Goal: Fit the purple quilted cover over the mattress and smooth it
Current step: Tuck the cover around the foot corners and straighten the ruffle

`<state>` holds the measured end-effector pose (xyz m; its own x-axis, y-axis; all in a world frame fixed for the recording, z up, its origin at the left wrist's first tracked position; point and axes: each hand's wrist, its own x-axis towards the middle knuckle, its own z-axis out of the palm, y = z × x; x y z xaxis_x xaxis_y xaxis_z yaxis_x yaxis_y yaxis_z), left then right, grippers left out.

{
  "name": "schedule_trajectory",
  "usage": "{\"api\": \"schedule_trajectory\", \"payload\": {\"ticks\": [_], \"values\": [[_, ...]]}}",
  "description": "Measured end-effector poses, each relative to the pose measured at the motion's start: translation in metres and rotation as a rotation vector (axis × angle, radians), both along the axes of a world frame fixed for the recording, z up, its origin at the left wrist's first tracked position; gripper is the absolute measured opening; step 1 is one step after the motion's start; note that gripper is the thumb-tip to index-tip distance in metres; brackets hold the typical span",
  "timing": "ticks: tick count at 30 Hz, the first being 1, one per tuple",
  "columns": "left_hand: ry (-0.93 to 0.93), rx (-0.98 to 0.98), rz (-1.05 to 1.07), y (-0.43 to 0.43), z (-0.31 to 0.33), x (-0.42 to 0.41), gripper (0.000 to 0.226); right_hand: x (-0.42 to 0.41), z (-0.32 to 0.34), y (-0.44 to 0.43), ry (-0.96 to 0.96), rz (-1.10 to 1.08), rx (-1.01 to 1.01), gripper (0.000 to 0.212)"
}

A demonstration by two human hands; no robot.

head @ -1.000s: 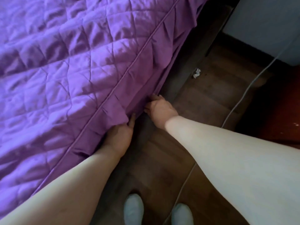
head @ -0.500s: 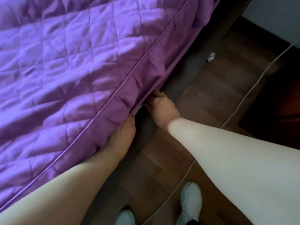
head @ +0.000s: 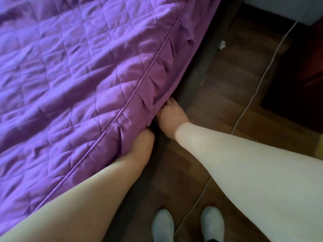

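Observation:
The purple quilted cover lies wrinkled over the mattress, filling the left and upper part of the view. A piped seam runs diagonally along the bed's edge, with a pleated skirt hanging below it. My left hand presses against the skirt at the bed's side, its fingers tucked under the fabric. A little farther along the edge, my right hand has its fingertips curled under the skirt's lower hem. The mattress itself is hidden beneath the cover.
Dark bed frame rail runs beside the skirt. Wooden floor lies to the right, crossed by a white cable. A small scrap of paper lies near the rail. My two white shoes stand at the bottom. Dark furniture sits at right.
Both hands have slid slightly along the bed's edge, still tucked under the skirt. The view has shifted a little, and my feet have moved closer together.

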<state>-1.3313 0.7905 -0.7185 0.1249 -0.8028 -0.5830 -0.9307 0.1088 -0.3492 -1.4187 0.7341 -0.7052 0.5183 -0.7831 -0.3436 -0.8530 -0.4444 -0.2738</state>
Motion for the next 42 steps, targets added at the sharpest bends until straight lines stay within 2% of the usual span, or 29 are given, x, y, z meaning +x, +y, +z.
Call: {"api": "schedule_trajectory", "payload": {"ticks": [1, 3, 5, 7, 10, 13, 16, 19, 24, 26, 28, 30, 33, 36, 38, 40, 42], "values": [[-0.012, 0.118, -0.133, 0.017, 0.011, 0.006, 0.041, -0.002, -0.004, 0.009, 0.036, 0.026, 0.027, 0.039], [-0.072, 0.024, -0.424, 0.044, 0.011, 0.017, 0.041, -0.004, -0.014, 0.026, 0.057, 0.026, 0.103, 0.036], [-0.115, -0.020, -0.347, 0.073, 0.018, 0.028, 0.040, -0.001, -0.019, 0.038, 0.045, 0.017, 0.141, 0.037], [-0.077, -0.040, -0.258, 0.097, 0.011, 0.037, 0.042, 0.005, -0.020, 0.050, 0.062, 0.070, 0.170, 0.040], [0.061, -0.060, -0.153, 0.120, 0.006, 0.048, 0.040, 0.014, -0.021, 0.069, 0.101, 0.130, 0.166, 0.044], [0.256, -0.114, 0.078, 0.141, 0.006, 0.059, 0.036, 0.027, -0.017, 0.093, 0.118, 0.166, 0.187, 0.046], [0.359, -0.144, 0.243, 0.157, 0.004, 0.072, 0.035, 0.040, -0.011, 0.117, 0.099, 0.181, 0.173, 0.041], [0.416, -0.162, 0.207, 0.175, 0.008, 0.078, 0.037, 0.050, -0.009, 0.141, 0.067, 0.208, 0.159, 0.038], [0.279, -0.200, 0.201, 0.202, 0.003, 0.087, 0.041, 0.075, -0.012, 0.177, 0.094, 0.257, 0.117, 0.039], [0.228, -0.158, 0.208, 0.228, 0.004, 0.092, 0.043, 0.084, -0.013, 0.192, 0.089, 0.223, 0.117, 0.039], [0.076, -0.102, 0.045, 0.268, 0.007, 0.105, 0.045, 0.095, -0.013, 0.212, 0.085, 0.221, 0.118, 0.040], [-0.030, -0.128, -0.034, 0.305, 0.019, 0.122, 0.045, 0.107, -0.013, 0.237, 0.097, 0.259, 0.120, 0.040], [-0.019, -0.080, -0.060, 0.354, 0.012, 0.145, 0.049, 0.124, -0.014, 0.274, 0.098, 0.267, 0.140, 0.040], [-0.033, -0.198, -0.157, 0.378, 0.022, 0.160, 0.055, 0.145, -0.014, 0.311, 0.096, 0.250, 0.120, 0.040], [-0.068, -0.186, -0.251, 0.393, 0.019, 0.167, 0.057, 0.158, -0.013, 0.335, 0.101, 0.256, 0.134, 0.041], [-0.116, -0.193, -0.338, 0.404, 0.002, 0.174, 0.049, 0.168, -0.012, 0.358, 0.096, 0.260, 0.152, 0.042], [-0.157, -0.071, -0.285, 0.412, 0.001, 0.171, 0.043, 0.174, -0.009, 0.378, 0.096, 0.265, 0.174, 0.042]]}}
